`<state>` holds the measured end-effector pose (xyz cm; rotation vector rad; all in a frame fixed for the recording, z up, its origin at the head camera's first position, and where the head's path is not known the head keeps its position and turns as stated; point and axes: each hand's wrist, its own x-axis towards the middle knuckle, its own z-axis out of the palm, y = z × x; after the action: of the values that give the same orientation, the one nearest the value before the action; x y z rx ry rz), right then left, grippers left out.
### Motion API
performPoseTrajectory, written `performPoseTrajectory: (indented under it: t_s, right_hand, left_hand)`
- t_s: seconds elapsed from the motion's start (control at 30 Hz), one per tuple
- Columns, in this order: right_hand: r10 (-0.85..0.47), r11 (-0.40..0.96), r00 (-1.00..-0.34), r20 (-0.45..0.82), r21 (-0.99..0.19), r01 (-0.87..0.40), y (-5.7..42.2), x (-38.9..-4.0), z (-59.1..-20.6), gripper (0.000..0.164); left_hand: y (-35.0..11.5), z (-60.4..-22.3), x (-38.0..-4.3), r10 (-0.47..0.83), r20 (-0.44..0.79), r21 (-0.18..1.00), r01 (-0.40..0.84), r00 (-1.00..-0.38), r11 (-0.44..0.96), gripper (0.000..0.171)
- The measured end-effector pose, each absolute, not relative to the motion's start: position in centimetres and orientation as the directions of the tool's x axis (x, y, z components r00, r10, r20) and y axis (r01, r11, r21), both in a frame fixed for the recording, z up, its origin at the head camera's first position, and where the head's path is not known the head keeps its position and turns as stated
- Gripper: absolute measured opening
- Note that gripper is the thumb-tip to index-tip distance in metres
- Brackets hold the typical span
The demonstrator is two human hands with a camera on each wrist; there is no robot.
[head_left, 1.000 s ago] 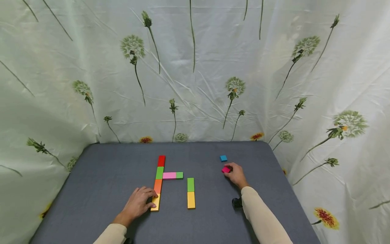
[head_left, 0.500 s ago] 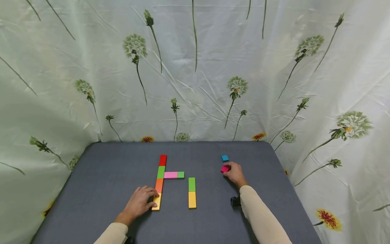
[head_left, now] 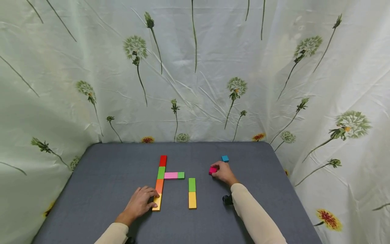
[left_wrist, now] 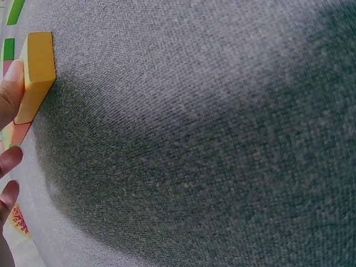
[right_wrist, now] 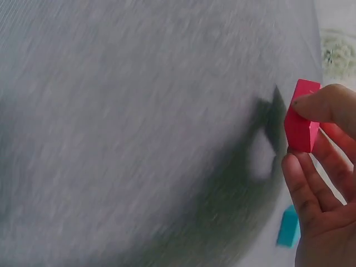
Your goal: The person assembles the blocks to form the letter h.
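My right hand (head_left: 223,173) pinches a hot-pink block (right_wrist: 302,119) between thumb and fingers. Its shadow lies apart from it on the cloth in the right wrist view, so it is held above the surface. My left hand (head_left: 138,203) rests its thumb and a fingertip on the yellow block (left_wrist: 40,55) at the near end of a column. Beyond it in that column lie an orange block (head_left: 159,185), a green block (head_left: 161,172) and a red block (head_left: 163,161). A light-pink block (head_left: 171,176) and a small green block (head_left: 181,175) branch rightward.
Right of the column, a green block (head_left: 192,185) lies end to end with a second yellow block (head_left: 192,200). A blue block (head_left: 224,158) lies just beyond my right hand. The grey table (head_left: 100,176) ends at a flowered curtain (head_left: 195,84).
My right hand has moved left with the hot-pink block, away from the blue block. My left hand stays on the yellow block, and the laid blocks keep their places.
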<state>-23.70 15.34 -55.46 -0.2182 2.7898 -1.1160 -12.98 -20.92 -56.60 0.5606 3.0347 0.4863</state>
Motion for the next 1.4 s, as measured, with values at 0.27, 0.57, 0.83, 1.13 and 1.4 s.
performPoseTrajectory:
  t_s: [0.27, 0.57, 0.83, 1.13, 1.4]
  right_hand:
    - [-0.244, 0.733, -0.96, -0.139, -0.675, -0.089, 12.5, -24.5, -54.7, 0.032]
    - [-0.326, 0.725, -0.934, -0.145, -0.672, -0.149, 10.3, -25.2, -54.1, 0.03]
    - [-0.371, 0.715, -0.918, -0.144, -0.675, -0.183, 8.2, -25.1, -53.7, 0.03]
    - [-0.394, 0.716, -0.906, -0.155, -0.67, -0.197, 6.3, -25.0, -54.0, 0.027]
    - [-0.386, 0.715, -0.913, -0.134, -0.669, -0.205, 5.4, -24.6, -54.5, 0.027]
  left_hand:
    - [-21.0, -56.7, -13.0, 0.352, 0.043, 0.299, 0.349, -0.935, 0.888, 0.032]
    - [-20.9, -56.6, -12.9, 0.354, 0.041, 0.296, 0.349, -0.934, 0.889, 0.032]
    - [-20.8, -56.6, -12.9, 0.342, 0.037, 0.291, 0.337, -0.939, 0.895, 0.032]
    - [-20.8, -56.7, -13.0, 0.345, 0.062, 0.288, 0.348, -0.936, 0.892, 0.032]
    - [-20.9, -56.8, -12.9, 0.348, 0.07, 0.287, 0.353, -0.935, 0.891, 0.032]
